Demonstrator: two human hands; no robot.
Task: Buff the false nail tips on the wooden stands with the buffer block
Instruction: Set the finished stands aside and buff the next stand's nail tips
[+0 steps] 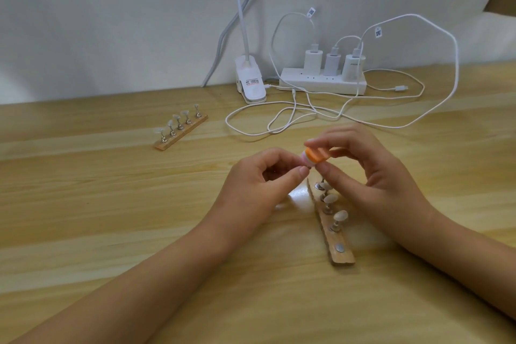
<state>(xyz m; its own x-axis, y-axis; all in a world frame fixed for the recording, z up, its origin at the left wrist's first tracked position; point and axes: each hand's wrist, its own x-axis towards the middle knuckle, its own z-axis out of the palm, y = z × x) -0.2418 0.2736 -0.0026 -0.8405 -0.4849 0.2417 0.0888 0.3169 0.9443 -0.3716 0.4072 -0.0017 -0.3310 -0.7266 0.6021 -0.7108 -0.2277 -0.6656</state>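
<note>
Only the head view here. The right hand (377, 176) pinches the orange buffer (317, 156) between thumb and fingertips, held up over the table (111, 218). The left hand (257, 184) pinches something small and pale against the buffer's end. I'd say it's a loose tip (304, 160) lifted off its spot, but whether its peg is attached is hidden by the fingers. The buffer looks like light foam with a bit of give, so holding it by the sides and leaving the end face free makes sense. The tips are thin, slick plastic and would flick away or crack if squeezed, so I'd grip one by its edges or peg. No real containers, just the stands. The near stand (343, 255) lies under the hands with three tips showing on pegs (331, 198) and one bare magnet (339, 246) at the near end; its far end is covered by the hands. The far stand (167, 144) sits well apart to the left and carries five tips.
</note>
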